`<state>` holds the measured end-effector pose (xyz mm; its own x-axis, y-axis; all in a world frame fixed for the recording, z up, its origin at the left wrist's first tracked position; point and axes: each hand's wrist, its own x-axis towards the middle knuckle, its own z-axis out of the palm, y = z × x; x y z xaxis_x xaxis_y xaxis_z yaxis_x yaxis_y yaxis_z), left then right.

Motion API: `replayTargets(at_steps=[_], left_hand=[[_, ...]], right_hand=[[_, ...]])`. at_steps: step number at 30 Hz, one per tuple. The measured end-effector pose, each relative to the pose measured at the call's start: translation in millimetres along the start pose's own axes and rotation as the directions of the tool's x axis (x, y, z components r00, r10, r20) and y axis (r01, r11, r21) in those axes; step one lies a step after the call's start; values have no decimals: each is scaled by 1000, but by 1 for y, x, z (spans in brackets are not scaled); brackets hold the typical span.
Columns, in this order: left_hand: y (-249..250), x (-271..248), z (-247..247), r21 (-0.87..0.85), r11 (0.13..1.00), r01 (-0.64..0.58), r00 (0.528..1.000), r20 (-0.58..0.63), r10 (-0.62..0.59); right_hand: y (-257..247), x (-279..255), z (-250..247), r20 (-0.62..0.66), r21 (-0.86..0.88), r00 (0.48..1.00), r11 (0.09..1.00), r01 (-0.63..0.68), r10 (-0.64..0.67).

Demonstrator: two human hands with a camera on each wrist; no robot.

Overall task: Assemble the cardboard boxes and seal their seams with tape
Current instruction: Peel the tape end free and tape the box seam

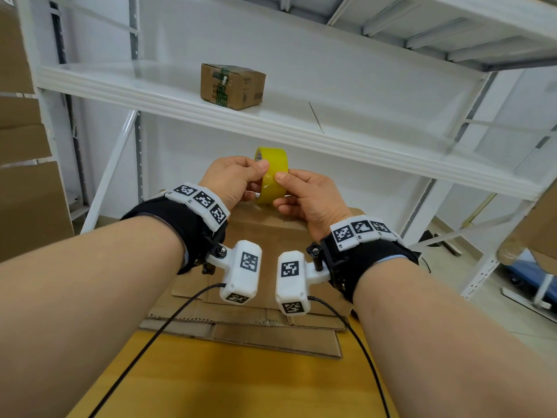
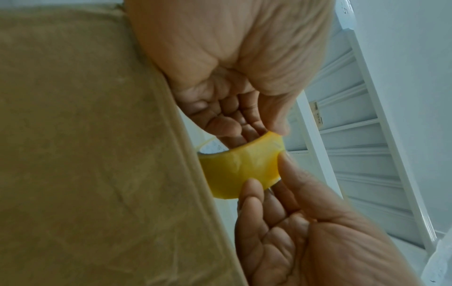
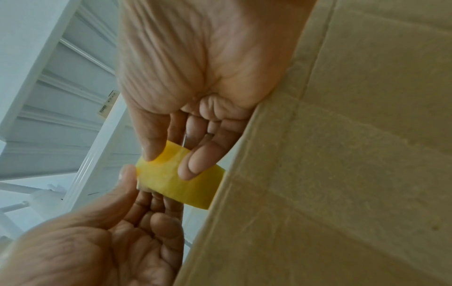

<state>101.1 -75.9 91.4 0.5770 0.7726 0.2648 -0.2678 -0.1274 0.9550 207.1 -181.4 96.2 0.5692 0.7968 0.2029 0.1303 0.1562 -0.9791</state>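
A yellow tape roll [image 1: 272, 176] is held up between both hands above a brown cardboard box [image 1: 265, 233]. My left hand [image 1: 259, 176] grips the roll's left side, thumb on the outer band. My right hand [image 1: 278, 190] pinches the right side with its thumb on the band and fingers under it. In the left wrist view the left hand [image 2: 264, 133] holds the tape roll [image 2: 240, 170] from above, beside the box wall [image 2: 85, 154]. In the right wrist view the right hand [image 3: 171, 164] pinches the tape roll [image 3: 181, 185] next to the box [image 3: 342, 174].
Flat cardboard sheets [image 1: 241, 333] lie under the box on a wooden table [image 1: 229, 384]. A small printed carton [image 1: 232, 86] stands on the white shelf [image 1: 331, 131] ahead. Stacked cardboard [image 1: 27, 191] stands at the left, and a blue cart [image 1: 524, 273] at the right.
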Motion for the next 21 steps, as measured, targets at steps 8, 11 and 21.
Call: replayTargets(at_steps=[8,11,21], left_hand=[[-1,3,-1,-7,1000,6,1000,-27,-6],[-2,4,-1,0,1000,12,1000,-27,-12],[-3,1,-1,10,1000,-17,1000,2,17]], right_hand=[[0,3,-2,33,17,999,1000,-5,4],[0,3,-3,49,20,999,1000,-1,0],[2,4,2,7,-76,1000,997,13,-12]])
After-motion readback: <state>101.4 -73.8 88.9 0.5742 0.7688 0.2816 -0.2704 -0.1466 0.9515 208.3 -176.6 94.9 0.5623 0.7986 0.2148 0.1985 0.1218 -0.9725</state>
